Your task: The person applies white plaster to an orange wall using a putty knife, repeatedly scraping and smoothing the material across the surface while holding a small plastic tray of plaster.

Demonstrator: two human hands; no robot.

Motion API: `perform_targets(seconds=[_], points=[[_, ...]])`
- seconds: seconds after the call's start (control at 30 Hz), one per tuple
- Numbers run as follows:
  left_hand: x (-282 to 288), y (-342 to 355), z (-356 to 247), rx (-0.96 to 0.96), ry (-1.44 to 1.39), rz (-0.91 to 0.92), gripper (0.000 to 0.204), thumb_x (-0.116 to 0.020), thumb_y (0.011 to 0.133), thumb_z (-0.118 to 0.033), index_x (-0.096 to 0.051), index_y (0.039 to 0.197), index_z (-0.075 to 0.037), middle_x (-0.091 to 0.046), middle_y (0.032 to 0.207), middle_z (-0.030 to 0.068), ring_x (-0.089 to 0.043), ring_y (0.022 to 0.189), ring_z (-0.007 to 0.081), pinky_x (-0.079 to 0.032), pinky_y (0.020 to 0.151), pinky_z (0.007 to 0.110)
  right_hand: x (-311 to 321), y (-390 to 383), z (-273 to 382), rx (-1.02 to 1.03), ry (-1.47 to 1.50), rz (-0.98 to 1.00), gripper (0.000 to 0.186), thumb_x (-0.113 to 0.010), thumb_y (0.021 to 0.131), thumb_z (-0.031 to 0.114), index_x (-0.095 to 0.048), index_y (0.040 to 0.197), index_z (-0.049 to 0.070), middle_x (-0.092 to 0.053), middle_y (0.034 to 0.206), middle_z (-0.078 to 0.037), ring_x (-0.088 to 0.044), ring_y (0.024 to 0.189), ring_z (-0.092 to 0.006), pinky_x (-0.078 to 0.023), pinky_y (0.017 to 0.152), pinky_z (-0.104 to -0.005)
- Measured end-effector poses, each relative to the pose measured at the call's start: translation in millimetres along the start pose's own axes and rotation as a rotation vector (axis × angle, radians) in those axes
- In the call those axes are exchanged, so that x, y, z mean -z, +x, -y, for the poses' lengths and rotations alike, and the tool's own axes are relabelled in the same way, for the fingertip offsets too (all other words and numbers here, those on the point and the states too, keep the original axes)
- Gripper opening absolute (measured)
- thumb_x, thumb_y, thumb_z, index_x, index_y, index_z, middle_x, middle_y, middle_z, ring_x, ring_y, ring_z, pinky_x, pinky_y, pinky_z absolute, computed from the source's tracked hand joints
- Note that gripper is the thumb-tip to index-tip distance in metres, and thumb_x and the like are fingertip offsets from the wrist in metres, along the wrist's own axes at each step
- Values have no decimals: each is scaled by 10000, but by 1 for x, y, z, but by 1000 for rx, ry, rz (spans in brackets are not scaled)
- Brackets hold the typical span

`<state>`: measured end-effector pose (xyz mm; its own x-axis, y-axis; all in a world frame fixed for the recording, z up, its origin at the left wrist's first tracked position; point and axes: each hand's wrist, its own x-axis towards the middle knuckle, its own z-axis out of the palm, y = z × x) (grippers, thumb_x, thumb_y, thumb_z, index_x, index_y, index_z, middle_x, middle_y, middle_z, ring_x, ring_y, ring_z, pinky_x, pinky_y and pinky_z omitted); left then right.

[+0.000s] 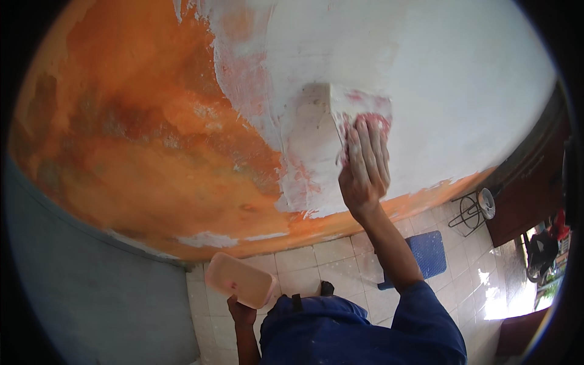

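Note:
My right hand (365, 173) is closed on a flat putty spreader (362, 102), a pale blade smeared white and pink. The fingers lie along its back, and the blade is against the wall under white putty (450, 91). Left of it the white ends in a ragged border, with patchy orange paint (176, 164) beyond. Lower down, my left hand (242, 311) grips the near edge of a shallow pinkish plastic tub (240, 280), held tilted above the floor. A small reddish smear shows on the tub.
A blue plastic stool (429, 252) stands on the tiled floor (334, 267) beside my right arm. Farther right is a stool with dark metal legs (467, 213) and a round white piece at its end. A grey surface (103, 274) borders the left, and a bright doorway (505, 292) lies at right.

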<state>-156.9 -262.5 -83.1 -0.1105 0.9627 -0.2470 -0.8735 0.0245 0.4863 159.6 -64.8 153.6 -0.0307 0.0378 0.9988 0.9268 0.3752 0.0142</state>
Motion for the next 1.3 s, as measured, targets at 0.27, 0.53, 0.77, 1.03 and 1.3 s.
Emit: perform_targets(seconds=[0.27, 0.53, 0.77, 1.03, 1.3], points=[[6, 6, 4, -81, 228, 58, 674, -611, 805, -306, -323, 1339, -10, -437, 1318, 141, -488, 1171, 280, -437, 982, 441, -22, -80, 29, 70, 136, 290, 339, -484, 796, -78, -609, 1108, -37, -562, 1221, -191, -530, 1152, -380, -443, 959, -458], [12, 7, 0, -32, 126, 9, 695, -661, 741, -258, -346, 1330, -63, -467, 1273, 123, -465, 1192, 299, -394, 1019, 457, -18, -223, 19, 83, 197, 533, 367, -516, 806, -4, -556, 1167, -54, -524, 1270, -193, -497, 1186, -388, -410, 993, -469], [3, -3, -3, -90, 119, 2, 679, -627, 761, -270, -334, 1338, -63, -461, 1269, 136, -459, 1198, 297, -394, 1019, 463, 37, -144, 38, -329, 314, 331, 282, -500, 842, -77, -574, 1114, -81, -598, 1140, -236, -577, 1079, -395, -474, 932, -432], [14, 8, 4, -2, -30, 26, 674, -617, 746, -247, -338, 1335, -73, -453, 1284, 125, -450, 1208, 298, -402, 1012, 468, -33, -66, 42, 30, 237, 53, 294, -525, 819, -31, -603, 1102, -49, -580, 1192, -208, -558, 1118, -378, -461, 938, -470], [-4, 6, -2, -97, 54, 24, 641, -581, 774, -279, -348, 1332, -65, -465, 1270, 124, -469, 1190, 294, -411, 1006, 457, -76, -149, 66, 150, 170, 334, 391, -484, 827, 29, -545, 1210, -22, -514, 1286, -188, -488, 1201, -372, -376, 1019, -483]])
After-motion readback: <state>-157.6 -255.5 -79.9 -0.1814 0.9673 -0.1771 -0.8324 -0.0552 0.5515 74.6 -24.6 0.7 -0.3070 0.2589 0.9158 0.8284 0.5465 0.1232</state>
